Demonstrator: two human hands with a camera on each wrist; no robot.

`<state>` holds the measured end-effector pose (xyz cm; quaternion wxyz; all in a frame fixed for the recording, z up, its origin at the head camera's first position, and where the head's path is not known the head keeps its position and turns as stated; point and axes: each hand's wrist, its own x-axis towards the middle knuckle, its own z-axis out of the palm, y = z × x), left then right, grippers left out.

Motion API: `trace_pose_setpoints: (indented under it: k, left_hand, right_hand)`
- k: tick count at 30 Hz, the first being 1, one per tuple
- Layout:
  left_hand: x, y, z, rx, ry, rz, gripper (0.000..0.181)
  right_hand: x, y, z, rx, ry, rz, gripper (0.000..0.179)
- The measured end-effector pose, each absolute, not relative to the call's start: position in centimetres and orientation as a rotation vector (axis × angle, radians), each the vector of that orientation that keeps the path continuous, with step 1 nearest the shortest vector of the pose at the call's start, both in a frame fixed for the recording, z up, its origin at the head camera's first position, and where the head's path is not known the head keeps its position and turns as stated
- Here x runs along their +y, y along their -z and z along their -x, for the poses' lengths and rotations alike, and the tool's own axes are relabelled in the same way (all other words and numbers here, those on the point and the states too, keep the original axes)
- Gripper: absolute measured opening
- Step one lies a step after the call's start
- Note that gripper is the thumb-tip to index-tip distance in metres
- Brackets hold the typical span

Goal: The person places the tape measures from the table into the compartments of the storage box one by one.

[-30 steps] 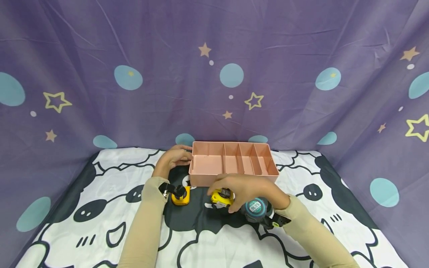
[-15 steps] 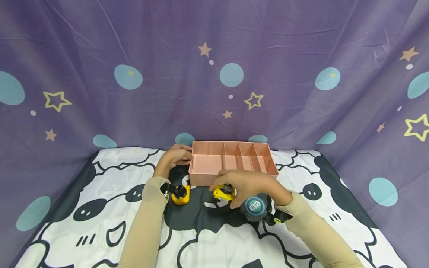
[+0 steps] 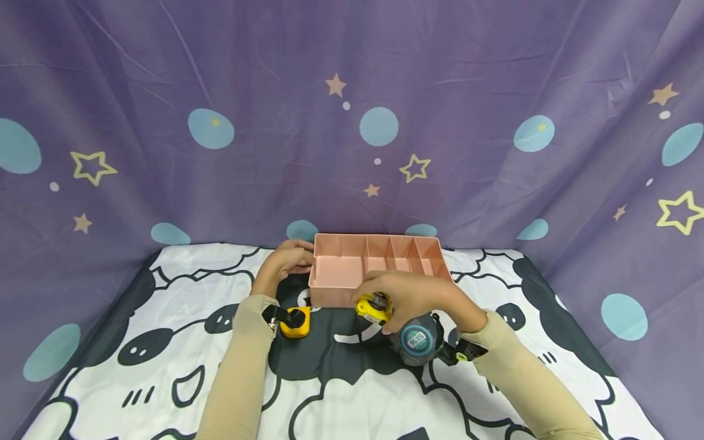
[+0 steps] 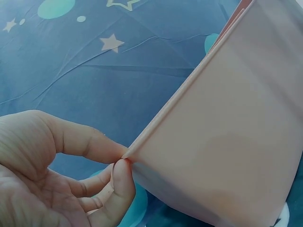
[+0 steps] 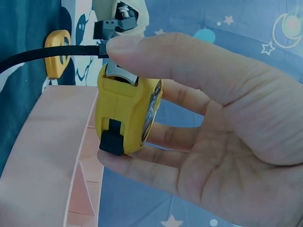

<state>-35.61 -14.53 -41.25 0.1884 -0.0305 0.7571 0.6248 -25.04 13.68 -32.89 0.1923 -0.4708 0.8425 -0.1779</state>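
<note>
A yellow tape measure (image 3: 375, 307) is gripped between the thumb and fingers of my right hand (image 3: 409, 296), just in front of the pink divided box (image 3: 335, 297). In the right wrist view the tape measure (image 5: 111, 106) shows its black clip, and a black strap runs off it to the left. My left hand (image 3: 285, 260) is at the box's left end. Seen from the left wrist, its thumb and a finger pinch a corner of the box (image 4: 222, 118). The box has one wide compartment and several narrow ones; my right hand hides part of its front wall.
Another yellow tape measure (image 3: 295, 325) lies on the cloth near my left wrist. A larger black-and-teal tape measure (image 3: 416, 342) sits below my right hand. A purple curtain (image 3: 275, 183) hangs behind the box, and a cartoon-print cloth (image 3: 181, 342) covers the surface.
My right hand has raised the yellow tape measure off the cloth, moving it up and slightly right toward the box. My left hand stays at the box's left end.
</note>
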Motion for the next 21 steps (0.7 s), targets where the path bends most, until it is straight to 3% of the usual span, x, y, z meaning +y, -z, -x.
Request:
trace_pose_setpoints:
  k: [21]
  left_hand:
    - [-14.3, 41.4, 35.7, 2.109, -1.794, 0.126, 0.063]
  right_hand:
    - [16.7, 31.1, 26.1, 2.544, 0.655, 1.459, 0.063]
